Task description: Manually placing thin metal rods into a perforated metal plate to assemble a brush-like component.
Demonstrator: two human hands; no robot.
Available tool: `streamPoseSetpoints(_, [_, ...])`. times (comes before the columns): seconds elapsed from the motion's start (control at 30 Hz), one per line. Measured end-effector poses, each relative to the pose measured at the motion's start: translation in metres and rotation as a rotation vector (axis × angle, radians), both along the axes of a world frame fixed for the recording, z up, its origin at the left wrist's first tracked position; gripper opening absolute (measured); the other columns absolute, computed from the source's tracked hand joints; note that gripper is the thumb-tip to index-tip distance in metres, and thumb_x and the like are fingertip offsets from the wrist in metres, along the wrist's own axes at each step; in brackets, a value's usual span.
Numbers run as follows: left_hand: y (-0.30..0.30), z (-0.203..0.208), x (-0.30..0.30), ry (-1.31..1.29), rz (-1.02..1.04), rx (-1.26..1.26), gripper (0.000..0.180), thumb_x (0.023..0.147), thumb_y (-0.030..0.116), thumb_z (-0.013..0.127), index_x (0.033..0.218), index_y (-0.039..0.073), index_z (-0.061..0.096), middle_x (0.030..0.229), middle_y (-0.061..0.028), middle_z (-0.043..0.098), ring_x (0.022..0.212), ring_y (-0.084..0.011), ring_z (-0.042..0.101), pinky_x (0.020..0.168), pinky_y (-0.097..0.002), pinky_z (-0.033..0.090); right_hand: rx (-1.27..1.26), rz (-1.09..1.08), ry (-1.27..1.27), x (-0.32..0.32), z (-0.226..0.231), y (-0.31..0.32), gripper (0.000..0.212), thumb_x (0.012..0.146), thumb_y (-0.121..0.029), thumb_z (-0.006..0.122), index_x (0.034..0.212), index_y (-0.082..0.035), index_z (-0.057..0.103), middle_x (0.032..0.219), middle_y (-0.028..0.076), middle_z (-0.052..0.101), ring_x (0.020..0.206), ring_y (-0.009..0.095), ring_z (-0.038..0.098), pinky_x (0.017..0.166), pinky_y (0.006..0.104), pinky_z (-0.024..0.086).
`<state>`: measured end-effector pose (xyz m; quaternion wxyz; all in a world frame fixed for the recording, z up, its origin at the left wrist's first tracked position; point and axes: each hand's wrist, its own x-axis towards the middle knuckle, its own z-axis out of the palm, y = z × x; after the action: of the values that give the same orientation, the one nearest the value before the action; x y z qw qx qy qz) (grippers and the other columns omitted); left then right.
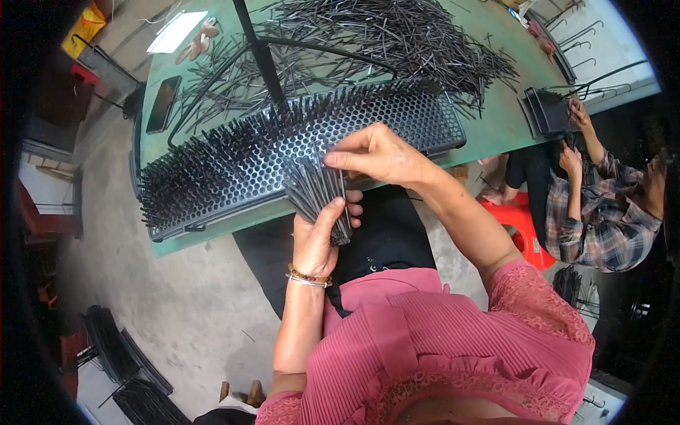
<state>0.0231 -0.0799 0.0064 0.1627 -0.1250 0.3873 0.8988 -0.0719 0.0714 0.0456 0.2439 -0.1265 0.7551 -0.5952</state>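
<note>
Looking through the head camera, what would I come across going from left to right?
Yellow item at the upper left → black phone on the table → left hand, holding a bundle of thin dark rods → right hand → red stool → another person's plaid shirt.

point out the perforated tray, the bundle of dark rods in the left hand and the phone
perforated tray (423, 125): head view, bare holed surface toward its right end
bundle of dark rods (312, 185): head view, middle of the fanned rods
phone (164, 105): head view, middle of its dark face
</note>
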Motion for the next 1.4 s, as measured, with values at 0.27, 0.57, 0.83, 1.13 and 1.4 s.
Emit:
streamPoseSetpoints(0.27, [0.001,-0.010,0.003,-0.096,-0.100,0.035,0.025,0.087,0.012,0.060,0.107,-0.002,0.055,0.095,-0.0141,0.064,0.072,-0.0137,0.059,0.060,-0.0264,0.051,-0.153,-0.149,0.077,-0.011,0.005,0.005,0.024,0.083,-0.019,0.067,0.097,0.001,0.065,0.081,0.004,0.066,0.069,0.007,0.056,0.059,0.0207,0.044])
streamPoseSetpoints(0.57, [0.008,-0.006,-0.003,-0.161,-0.016,-0.069,0.023,0.086,0.012,0.062,0.102,-0.003,0.059,0.091,-0.0132,0.065,0.074,-0.0149,0.062,0.065,-0.0267,0.053,-0.055,-0.403,0.872,-0.043,-0.018,-0.021,0.035,0.080,-0.005,0.067,0.114,-0.005,0.059,0.083,0.007,0.066,0.074,0.011,0.063,0.068,0.0247,0.051])
streamPoseSetpoints(0.83, [0.000,-0.008,-0.002,-0.222,-0.060,0.061,0.026,0.087,0.016,0.060,0.104,-0.004,0.057,0.095,-0.0134,0.064,0.082,-0.0201,0.064,0.070,-0.0335,0.057,0.145,-0.408,1.189,-0.046,-0.025,-0.024,0.032,0.075,-0.006,0.071,0.106,-0.008,0.064,0.083,0.004,0.067,0.076,0.015,0.062,0.069,0.0275,0.048])
streamPoseSetpoints(1.13, [0.002,-0.015,0.001,-0.218,-0.033,0.004,0.024,0.088,0.015,0.058,0.104,-0.002,0.057,0.095,-0.0125,0.064,0.077,-0.0162,0.063,0.062,-0.0287,0.055,0.284,-0.254,1.357,-0.041,-0.024,-0.022,0.014,0.074,-0.013,0.070,0.086,-0.008,0.067,0.087,0.005,0.063,0.081,0.022,0.057,0.072,0.0319,0.042])
streamPoseSetpoints(1.4, [0.000,-0.007,0.001,-0.102,0.003,0.039,0.026,0.088,0.016,0.058,0.108,-0.001,0.056,0.096,-0.0120,0.064,0.076,-0.0159,0.062,0.062,-0.0274,0.054,0.265,0.050,0.125,0.010,0.012,0.005,0.026,0.082,-0.022,0.068,0.084,0.004,0.067,0.068,0.001,0.059,0.063,0.004,0.049,0.056,0.0232,0.041])
